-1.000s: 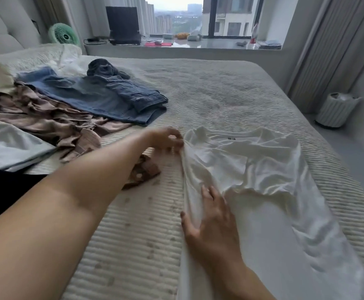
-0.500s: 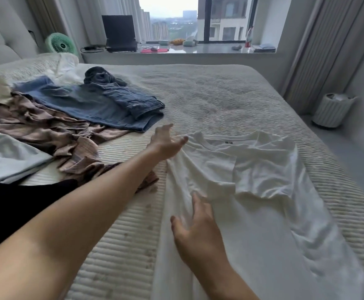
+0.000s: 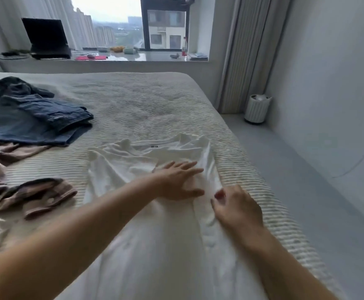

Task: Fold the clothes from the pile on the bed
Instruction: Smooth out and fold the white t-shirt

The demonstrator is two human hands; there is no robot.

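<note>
Both hands point(image 3: 177, 180) point(image 3: 237, 210) near shirt's point(image 3: 120, 169) right edge — bed point(image 3: 133, 105) open beyond.

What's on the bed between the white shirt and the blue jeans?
Only bare ribbed bedspread lies between the white shirt and the blue jeans, in the head view.
</note>
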